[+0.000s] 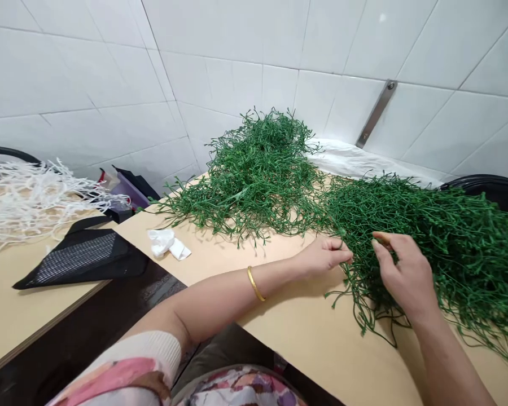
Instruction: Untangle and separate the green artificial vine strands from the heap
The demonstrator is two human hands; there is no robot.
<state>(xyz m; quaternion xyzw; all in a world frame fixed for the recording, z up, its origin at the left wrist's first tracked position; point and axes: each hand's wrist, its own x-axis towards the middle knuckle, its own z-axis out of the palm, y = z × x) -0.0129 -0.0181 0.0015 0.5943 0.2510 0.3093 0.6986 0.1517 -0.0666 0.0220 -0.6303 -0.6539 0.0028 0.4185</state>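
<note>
Thin green plastic stems with small forked tips lie in a tangled pile [427, 225] on the right of the table. At that pile's near left edge, my left hand [328, 256] is closed in a pinch, and a green stem tip pokes up by its fingers. My right hand [406, 273] hovers over the same pile with thumb and forefinger brought together; what sits between them is too small to make out. A second heap of green stems [262, 163] spreads further back, against the wall corner. A gold bangle [255, 283] circles my left wrist.
Crumpled white tissue [168, 244] lies on the table's left part. On another table at left are white strands [38, 197] and a black mesh item [80, 256]. White plastic sheeting [364, 160] runs along the tiled wall, below a metal bracket [376, 113].
</note>
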